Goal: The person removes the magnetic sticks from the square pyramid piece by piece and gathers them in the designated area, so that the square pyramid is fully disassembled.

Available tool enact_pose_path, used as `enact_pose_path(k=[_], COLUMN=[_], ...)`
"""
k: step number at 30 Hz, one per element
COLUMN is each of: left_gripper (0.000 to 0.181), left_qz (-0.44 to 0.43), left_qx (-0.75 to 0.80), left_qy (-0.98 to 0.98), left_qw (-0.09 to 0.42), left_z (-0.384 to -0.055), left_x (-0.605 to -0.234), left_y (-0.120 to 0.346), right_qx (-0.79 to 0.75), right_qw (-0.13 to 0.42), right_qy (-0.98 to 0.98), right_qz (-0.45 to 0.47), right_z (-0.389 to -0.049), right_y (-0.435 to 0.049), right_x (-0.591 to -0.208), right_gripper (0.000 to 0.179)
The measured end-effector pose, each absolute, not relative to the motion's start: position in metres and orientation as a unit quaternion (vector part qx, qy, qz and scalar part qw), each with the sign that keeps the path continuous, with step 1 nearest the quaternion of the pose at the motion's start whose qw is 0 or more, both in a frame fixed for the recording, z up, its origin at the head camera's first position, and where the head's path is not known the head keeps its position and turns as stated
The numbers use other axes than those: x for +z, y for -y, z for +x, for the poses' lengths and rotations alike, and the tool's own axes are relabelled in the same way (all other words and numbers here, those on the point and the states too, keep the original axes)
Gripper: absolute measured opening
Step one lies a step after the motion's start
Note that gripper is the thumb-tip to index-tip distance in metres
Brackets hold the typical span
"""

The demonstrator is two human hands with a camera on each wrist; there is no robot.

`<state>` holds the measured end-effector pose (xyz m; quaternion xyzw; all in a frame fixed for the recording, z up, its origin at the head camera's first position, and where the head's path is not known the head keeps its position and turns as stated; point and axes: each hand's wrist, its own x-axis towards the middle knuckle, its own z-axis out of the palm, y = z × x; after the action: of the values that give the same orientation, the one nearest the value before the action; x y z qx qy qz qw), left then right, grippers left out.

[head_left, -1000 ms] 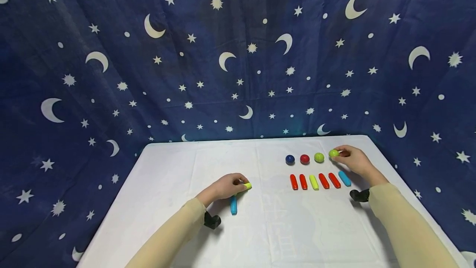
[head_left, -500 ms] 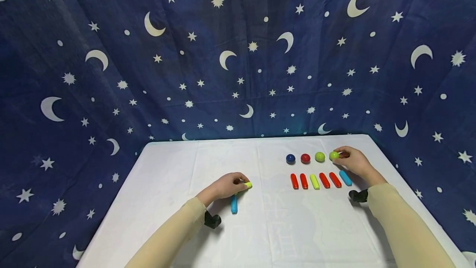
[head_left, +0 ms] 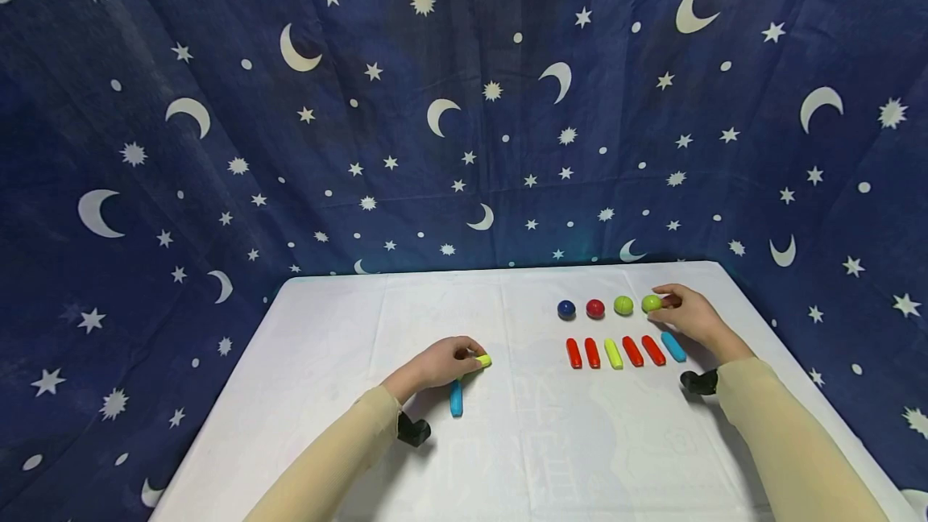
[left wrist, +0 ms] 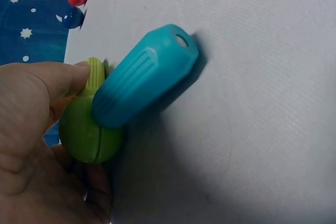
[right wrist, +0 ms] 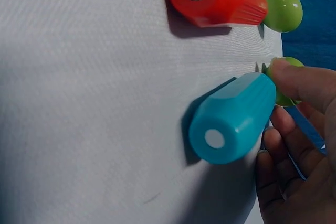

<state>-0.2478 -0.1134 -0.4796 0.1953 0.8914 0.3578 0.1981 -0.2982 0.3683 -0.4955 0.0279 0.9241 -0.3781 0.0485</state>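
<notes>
My left hand grips a yellow magnetic rod by its side, the thumb along it. A green ball lies against that rod inside the hand, mostly hidden in the head view. From the ball a blue magnetic rod sticks out toward me. At the right back, my right hand has thumb and fingers round another green ball, the thumb tip against it in the right wrist view. Just in front of that hand lies a blue rod with a pale round end.
Left of the held ball stand a blue ball, a red ball and a green ball. Before them runs a row of several red rods and a yellow rod. A starry curtain hangs behind the white table.
My right hand has lowered the green ball slightly into line with the other balls, and its fingers have spread a little. The left hand has stayed in place with the yellow rod.
</notes>
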Motion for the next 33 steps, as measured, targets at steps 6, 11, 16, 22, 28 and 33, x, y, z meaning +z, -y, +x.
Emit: enact_pose_path(k=[6, 11, 16, 22, 28, 33], left_gripper=[0.040, 0.044, 0.045, 0.038, 0.029, 0.029], left_qz=[0.202, 0.177, 0.128, 0.132, 0.177, 0.203], left_qx=[0.370, 0.366, 0.349, 0.350, 0.346, 0.343], left_qy=[-0.889, -0.901, -0.914, -0.909, -0.903, -0.896], left_qw=[0.179, 0.152, 0.161, 0.183, 0.181, 0.195], left_z=[-0.246, -0.239, -0.229, -0.225, -0.239, -0.248], left_x=[-0.483, -0.480, -0.475, -0.480, -0.480, -0.479], left_y=[0.124, 0.144, 0.156, 0.144, 0.122, 0.107], right_qx=[-0.379, -0.385, -0.391, -0.403, -0.381, -0.338], right_qw=[0.017, -0.060, -0.089, -0.044, 0.034, 0.086], right_qy=[-0.925, -0.921, -0.915, -0.905, -0.898, -0.908], right_qz=[0.025, 0.002, -0.045, -0.128, -0.217, -0.231], right_z=[-0.293, -0.284, -0.275, -0.266, -0.254, -0.252], right_y=[-0.367, -0.357, -0.328, -0.261, -0.189, -0.152], right_x=[-0.489, -0.469, -0.444, -0.443, -0.469, -0.489], right_gripper=[0.073, 0.068, 0.060, 0.047, 0.037, 0.028])
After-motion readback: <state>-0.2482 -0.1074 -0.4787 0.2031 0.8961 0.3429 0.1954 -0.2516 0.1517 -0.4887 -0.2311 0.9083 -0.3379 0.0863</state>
